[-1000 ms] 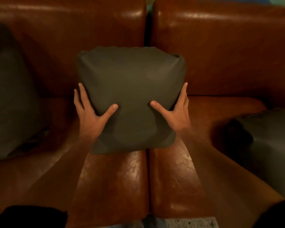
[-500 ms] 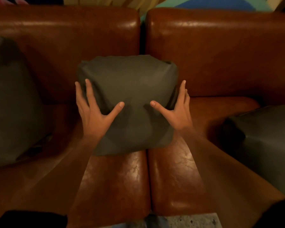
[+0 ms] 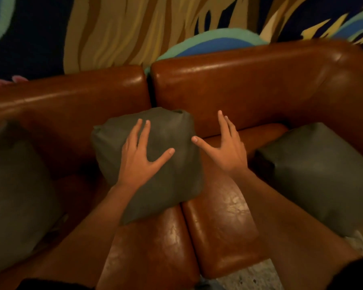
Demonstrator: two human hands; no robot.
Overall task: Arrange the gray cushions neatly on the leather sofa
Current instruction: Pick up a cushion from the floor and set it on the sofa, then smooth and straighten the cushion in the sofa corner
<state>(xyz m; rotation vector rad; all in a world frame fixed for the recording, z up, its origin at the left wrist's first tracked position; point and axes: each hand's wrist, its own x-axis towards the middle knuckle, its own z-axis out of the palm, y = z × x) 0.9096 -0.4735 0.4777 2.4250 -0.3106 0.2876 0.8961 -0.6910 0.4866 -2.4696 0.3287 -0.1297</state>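
Three gray cushions sit on the sofa (image 3: 239, 84). The middle cushion (image 3: 172, 170) leans against the backrest, just left of the gap between the two back pads, and its lower corner reaches out over the seam between the two seat pads. The left hand (image 3: 140, 155) lies flat across the front of this cushion, fingers spread and pointing toward the backrest, thumb stretched to the right; it grips nothing. The right hand (image 3: 224, 147) is spread too, just right of the middle cushion over the bare seat, its thumb tip near the cushion's right edge; whether it touches cannot be told. It holds nothing. The left cushion (image 3: 15, 195) stands well left of the middle one, against the backrest. The right cushion (image 3: 319, 176) lies well to the right of it, on the seat near the sofa's end. Behind the backrest is a wall (image 3: 113, 28) painted in yellow, blue and dark shapes. Below the seat's front edge a strip of speckled floor (image 3: 254, 277) shows.
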